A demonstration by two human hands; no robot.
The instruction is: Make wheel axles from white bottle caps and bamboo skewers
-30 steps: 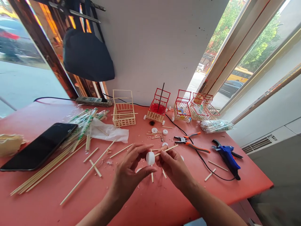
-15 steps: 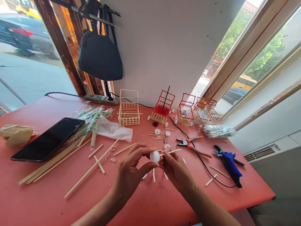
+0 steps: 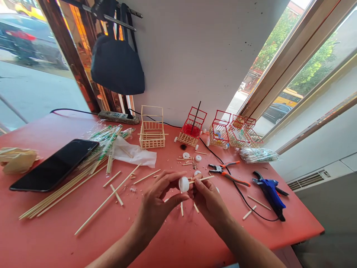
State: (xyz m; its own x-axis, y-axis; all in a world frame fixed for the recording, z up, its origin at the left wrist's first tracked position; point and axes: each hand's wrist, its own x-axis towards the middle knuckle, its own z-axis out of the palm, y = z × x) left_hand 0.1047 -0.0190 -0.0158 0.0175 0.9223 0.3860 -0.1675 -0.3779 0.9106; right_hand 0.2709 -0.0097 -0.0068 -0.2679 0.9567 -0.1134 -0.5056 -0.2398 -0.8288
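My left hand [image 3: 158,199] pinches a small white round cap [image 3: 183,184] between thumb and fingers, just above the red table [image 3: 55,230]. My right hand [image 3: 208,199] grips a short wooden stick [image 3: 205,178] whose end meets the cap. Both hands are closed and close together near the table's front middle. More white caps [image 3: 186,155] and short stick pieces lie just beyond them.
Long wooden sticks [image 3: 69,186] and a black phone [image 3: 54,165] lie at the left. A plain stick basket [image 3: 152,132] and red baskets [image 3: 192,128] stand by the wall. Orange-handled pliers [image 3: 228,172] and a blue glue gun [image 3: 269,188] with its cable lie at the right.
The hands keep the cap and stick together and have barely shifted. The view has moved slightly, showing more of the left side of the table.
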